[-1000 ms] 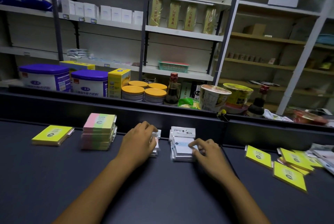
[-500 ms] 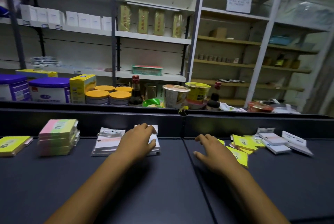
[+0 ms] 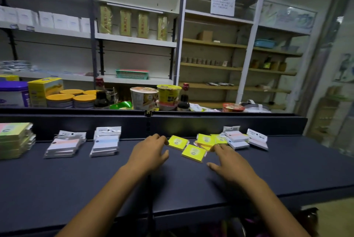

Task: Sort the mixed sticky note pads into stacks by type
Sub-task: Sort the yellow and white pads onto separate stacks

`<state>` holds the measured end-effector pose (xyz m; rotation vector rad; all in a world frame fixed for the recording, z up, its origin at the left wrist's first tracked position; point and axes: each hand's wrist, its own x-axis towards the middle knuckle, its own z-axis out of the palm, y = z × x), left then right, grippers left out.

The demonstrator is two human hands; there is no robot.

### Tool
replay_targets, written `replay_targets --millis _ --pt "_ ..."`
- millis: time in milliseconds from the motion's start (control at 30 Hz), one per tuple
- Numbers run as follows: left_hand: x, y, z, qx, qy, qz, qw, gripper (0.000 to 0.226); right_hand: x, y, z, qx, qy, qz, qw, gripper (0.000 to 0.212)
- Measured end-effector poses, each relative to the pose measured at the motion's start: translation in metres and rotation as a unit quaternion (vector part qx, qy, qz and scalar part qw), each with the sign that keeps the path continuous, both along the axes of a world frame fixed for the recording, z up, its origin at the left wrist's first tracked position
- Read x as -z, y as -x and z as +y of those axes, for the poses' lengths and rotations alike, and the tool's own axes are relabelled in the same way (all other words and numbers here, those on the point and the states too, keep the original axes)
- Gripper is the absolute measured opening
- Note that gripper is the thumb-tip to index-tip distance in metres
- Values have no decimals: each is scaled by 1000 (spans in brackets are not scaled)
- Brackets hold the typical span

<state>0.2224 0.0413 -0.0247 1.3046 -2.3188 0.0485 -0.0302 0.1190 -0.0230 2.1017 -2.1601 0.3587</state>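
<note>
On the dark counter lie several loose yellow pads, among them one by my left fingertips and one between my hands. My left hand hovers open just left of them, holding nothing. My right hand is open with spread fingers, its fingertips touching the yellow pile. Loose white packaged pads lie right of the pile. Left of my hands stand two sorted stacks of white packaged pads, a bluish one and a pinkish one. A pink-green stack sits at far left.
A raised dark back rail borders the counter behind the pads. Beyond it stand tins, noodle cups and sauce bottles, with shelving behind. The counter's front edge drops off at lower right.
My view swung right. My left hand left the white stacks and moved right to the yellow pads. My right hand reached further right into the yellow pile.
</note>
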Motion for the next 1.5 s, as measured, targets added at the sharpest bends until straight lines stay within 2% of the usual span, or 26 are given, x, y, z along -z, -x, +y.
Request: replay_targets --millis 267,567,733,1133,1500 --pt "3 61 6 3 -13 4 1000 34 7 54 3 11 -1 -30 999 49" --pt "8 108 -46 -6 -49 18 999 30 13 90 -42 29 -5 -35 999 46" --pt "15 135 -78 -6 -67 23 997 37 15 108 -71 30 5 -40 999 43" --pt "44 195 -106 -127 -78 15 989 48 24 143 -120 -35 32 -71 996 39" --pt "44 187 -103 -159 -142 235 948 42 28 153 -149 -109 64 -129 984 31"
